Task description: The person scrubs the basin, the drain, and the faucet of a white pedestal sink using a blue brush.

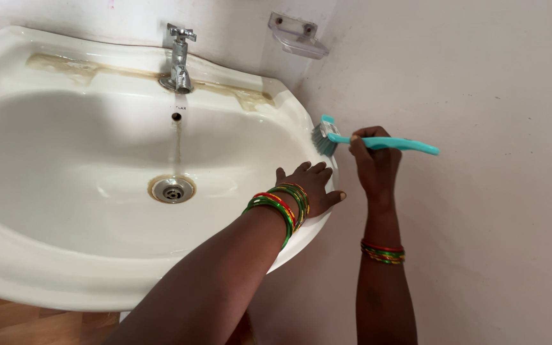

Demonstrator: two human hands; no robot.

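White wall (480, 211), smudged and bare, backs a white ceramic washbasin (46, 275) fixed against it. At the basin's right rim a turquoise scrubbing brush (378, 142) is held level, its grey bristles touching the rim's outer edge. The right hand (375, 163) has its fingers clamped round the brush handle just behind the head, with the rest of the handle sticking out toward the wall. Just beside it, the left hand (311, 188) lies flat on the same rim, fingers together and thumb spread, red and green bangles (282, 204) on the wrist. The bowl holds no water; a stained metal drain (172, 190) sits at its bottom. At the back edge stands a chrome tap (179, 59) amid brown staining. A clear soap holder (296, 35) hangs on the wall above.
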